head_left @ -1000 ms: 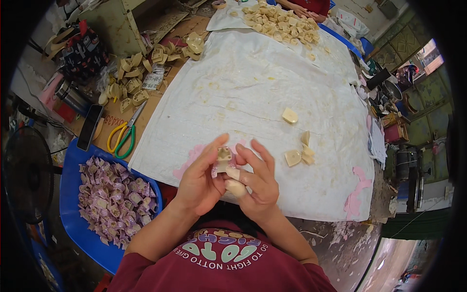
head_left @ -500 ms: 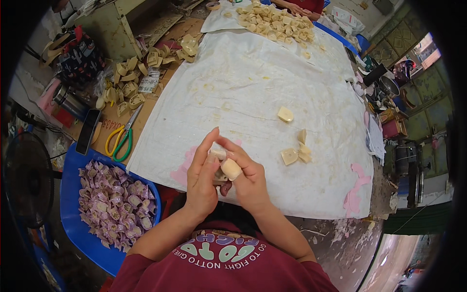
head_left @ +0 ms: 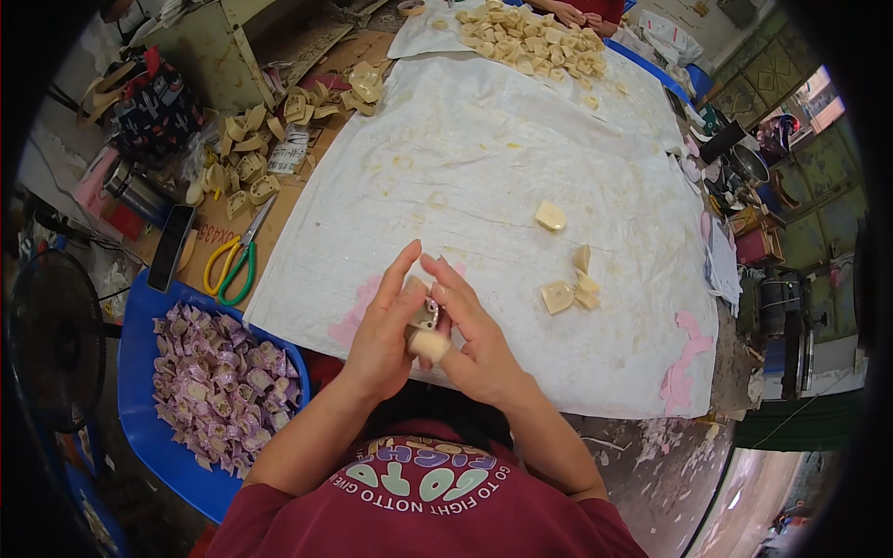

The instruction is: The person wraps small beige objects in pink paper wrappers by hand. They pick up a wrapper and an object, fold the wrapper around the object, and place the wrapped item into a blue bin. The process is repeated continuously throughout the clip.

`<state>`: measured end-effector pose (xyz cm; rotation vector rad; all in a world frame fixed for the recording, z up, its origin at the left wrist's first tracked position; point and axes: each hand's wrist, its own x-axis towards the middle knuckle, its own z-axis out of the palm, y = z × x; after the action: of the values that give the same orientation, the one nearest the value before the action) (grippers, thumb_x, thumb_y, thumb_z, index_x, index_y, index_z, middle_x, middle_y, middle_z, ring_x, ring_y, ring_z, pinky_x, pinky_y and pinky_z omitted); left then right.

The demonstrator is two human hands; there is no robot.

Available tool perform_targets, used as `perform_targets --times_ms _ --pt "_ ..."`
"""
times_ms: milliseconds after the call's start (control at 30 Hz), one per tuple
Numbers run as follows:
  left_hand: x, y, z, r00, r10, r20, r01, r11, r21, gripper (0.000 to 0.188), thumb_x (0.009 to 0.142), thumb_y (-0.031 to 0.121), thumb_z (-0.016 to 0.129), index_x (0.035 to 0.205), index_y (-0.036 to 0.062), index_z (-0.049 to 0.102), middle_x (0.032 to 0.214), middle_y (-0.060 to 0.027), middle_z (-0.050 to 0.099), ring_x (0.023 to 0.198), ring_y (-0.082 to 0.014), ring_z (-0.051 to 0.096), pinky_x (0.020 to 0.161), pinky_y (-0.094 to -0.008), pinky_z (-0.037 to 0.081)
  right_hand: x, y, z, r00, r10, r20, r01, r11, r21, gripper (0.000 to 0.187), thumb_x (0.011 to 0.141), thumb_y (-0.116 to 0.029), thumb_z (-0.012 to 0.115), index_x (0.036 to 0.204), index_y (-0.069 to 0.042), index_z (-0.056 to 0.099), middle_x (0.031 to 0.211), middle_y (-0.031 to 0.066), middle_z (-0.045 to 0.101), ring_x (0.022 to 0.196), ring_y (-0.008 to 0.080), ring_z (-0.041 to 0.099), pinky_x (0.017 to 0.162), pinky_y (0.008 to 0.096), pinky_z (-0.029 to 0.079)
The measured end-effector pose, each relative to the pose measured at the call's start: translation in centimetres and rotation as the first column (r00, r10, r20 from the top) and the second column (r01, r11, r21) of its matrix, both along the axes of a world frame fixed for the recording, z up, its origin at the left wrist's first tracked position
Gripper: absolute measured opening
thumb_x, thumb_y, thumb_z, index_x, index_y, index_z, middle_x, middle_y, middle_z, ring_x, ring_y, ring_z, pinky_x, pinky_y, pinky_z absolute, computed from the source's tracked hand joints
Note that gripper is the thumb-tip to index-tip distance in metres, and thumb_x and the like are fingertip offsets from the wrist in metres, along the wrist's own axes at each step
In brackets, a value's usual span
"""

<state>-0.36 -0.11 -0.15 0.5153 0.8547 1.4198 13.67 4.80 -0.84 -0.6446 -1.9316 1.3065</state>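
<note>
Close to my body, over the near edge of the white-covered table, my left hand point(head_left: 379, 337) and my right hand point(head_left: 482, 352) are cupped together. Between their fingers is a small hollow piece point(head_left: 425, 314), whitish with a purple edge and small holes, partly hidden by the fingers. A cream rounded block shape point(head_left: 429, 346) shows at my right thumb; whether it is a separate piece or a thumb cover I cannot tell. To the right, several loose cream pieces point(head_left: 557, 297) lie on the cloth, with a single cream piece point(head_left: 551, 216) farther up.
A blue basin point(head_left: 139, 409) full of purple-patterned pieces point(head_left: 223, 381) stands at the lower left. Scissors point(head_left: 240, 260) and a phone point(head_left: 171, 247) lie on cardboard. Cream pieces point(head_left: 530, 42) are heaped at the far end, near another person's hands point(head_left: 569, 14). A fan point(head_left: 60, 339) stands far left.
My fingers have shifted around the held piece, so its purple edge and holes now show. The cream block shape has moved down and slightly left. The camera view has shifted slightly.
</note>
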Motion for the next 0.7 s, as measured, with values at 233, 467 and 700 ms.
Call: perform_targets --times_ms 233,467,700 --pt "-0.8 -0.8 1.5 0.964 -0.246 0.105 0.236 0.967 0.094 0.080 0.097 0.025 0.053 0.155 0.0215 -0.002 0.132 -0.0099 0.050 0.106 -0.0172 0.057 0.084 -0.0321 0.050 1.1 0.4 0.7 1.000 -0.012 0.023 0.007 0.986 0.168 0.046 0.086 -0.017 0.064 0.129 -0.002 0.054 0.144 0.0171 0.044 0.140 0.0356 0.031 0.111 0.0443 0.029" --pt "-0.2 -1.4 1.5 0.960 -0.235 0.152 0.200 0.956 0.217 0.099 0.090 0.008 0.064 0.155 0.0250 -0.008 0.125 -0.0102 0.054 0.110 -0.0185 0.056 0.093 -0.0355 0.046 1.7 -0.1 1.1 0.941 0.052 -0.335 -0.216 0.853 -0.476 0.046 0.092 -0.014 0.061 0.136 -0.005 0.051 0.149 0.0129 0.041 0.132 0.0217 0.043 0.099 0.0338 0.043" --pt "-1.8 -0.4 1.8 0.525 0.217 -0.823 0.359 0.820 0.445 0.097 0.076 -0.007 0.068 0.154 0.0175 0.017 0.123 -0.0191 0.054 0.108 -0.0291 0.058 0.092 -0.0379 0.047 2.1 0.2 0.3 0.912 -0.183 -0.366 -0.152 0.678 -0.719 0.036 0.095 -0.019 0.061 0.126 -0.001 0.059 0.128 0.0139 0.058 0.095 0.0181 0.066 0.078 0.0303 0.057"
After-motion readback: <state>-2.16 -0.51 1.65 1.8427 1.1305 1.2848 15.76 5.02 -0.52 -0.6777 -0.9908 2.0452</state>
